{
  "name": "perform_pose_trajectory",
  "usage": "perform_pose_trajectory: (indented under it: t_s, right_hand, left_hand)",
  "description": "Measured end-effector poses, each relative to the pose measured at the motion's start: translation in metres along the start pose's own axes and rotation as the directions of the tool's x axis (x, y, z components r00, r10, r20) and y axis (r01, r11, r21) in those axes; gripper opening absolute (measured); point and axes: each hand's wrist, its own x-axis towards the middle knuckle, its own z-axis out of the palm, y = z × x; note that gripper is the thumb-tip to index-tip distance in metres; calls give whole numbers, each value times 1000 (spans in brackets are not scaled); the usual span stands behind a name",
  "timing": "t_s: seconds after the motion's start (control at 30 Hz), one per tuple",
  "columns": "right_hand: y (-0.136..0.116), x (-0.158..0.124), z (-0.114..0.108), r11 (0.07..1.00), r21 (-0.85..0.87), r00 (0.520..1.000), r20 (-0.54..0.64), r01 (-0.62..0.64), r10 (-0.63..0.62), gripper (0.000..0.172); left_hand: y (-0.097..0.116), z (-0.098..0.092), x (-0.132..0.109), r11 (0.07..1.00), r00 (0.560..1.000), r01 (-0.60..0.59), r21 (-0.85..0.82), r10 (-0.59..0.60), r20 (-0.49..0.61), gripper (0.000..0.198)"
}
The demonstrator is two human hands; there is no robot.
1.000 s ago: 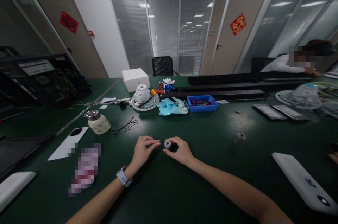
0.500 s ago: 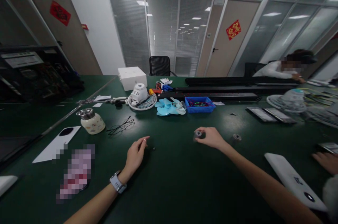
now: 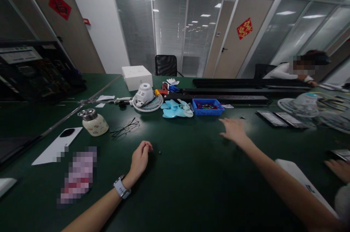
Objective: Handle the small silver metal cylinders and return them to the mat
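Head view: one left hand [image 3: 140, 159] resting on bench [image 3: 191, 181], curled closed, nothing seen inside; one small part [image 3: 159, 152] just beside fingertips. One right hand [image 3: 233, 130] spread wide, empty, near one blue tray [image 3: 207, 107].

One tiny part [image 3: 160, 152]; one blue tray [image 3: 208, 113]; one white box [image 3: 136, 78]; one jar [image 3: 94, 124]

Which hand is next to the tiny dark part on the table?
The left hand, the one with the wristwatch: curled, its fingertips just beside the tiny dark part. The right hand is spread open farther off, near the blue tray.
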Motion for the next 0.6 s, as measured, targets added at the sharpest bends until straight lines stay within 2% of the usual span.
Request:
perform_pose_trajectory:
  t_s: [0.03, 0.07, 0.1, 0.13, 0.2, 0.3, 0.4, 0.47, 0.53, 0.6]
  right_hand:
    - [-25, -9, 4, 985, 89, 989, -47, 147, -143, 56]
    - [-53, -19, 9, 921, 216, 945, -100, 325, -310, 55]
    - [-82, -28, 16, 826, 343, 893, -125, 448, -433, 50]
    - [-109, -37, 24, 735, 442, 849, -137, 514, -511, 48]
    - [-156, -49, 41, 639, 527, 804, -162, 561, -572, 47]
    - [-200, -54, 65, 663, 511, 828, -210, 547, -520, 36]
    - [-215, -52, 77, 700, 483, 849, -254, 527, -464, 22]
    - [-210, -48, 74, 699, 470, 841, -276, 540, -465, 18]
    - [-190, -43, 62, 703, 453, 836, -305, 548, -455, 16]
    - [-152, -35, 45, 740, 435, 854, -346, 513, -389, 19]
  left_hand:
    - [0, 0, 0, 1000, 1000, -2, -6, 2, -4, 25]
    - [-1, 0, 0, 1000, 1000, -3, -8, 3, -6, 25]
    - [0, 0, 0, 1000, 1000, -5, -7, 5, -8, 25]
    - [0, 0, 0, 1000, 1000, -7, -7, 7, -13, 25]
    - [2, -2, -1, 1000, 1000, -18, -7, 18, -22, 25]
    - [6, -4, -3, 999, 999, -35, -13, 34, -37, 25]
    - [8, -6, -4, 999, 998, -41, -26, 40, -40, 25]
    - [8, -6, -3, 999, 999, -41, -30, 40, -30, 25]
    - [7, -5, -3, 999, 999, -38, -38, 37, -15, 24]
    - [5, -5, -2, 998, 999, -33, -51, 33, 1, 24]
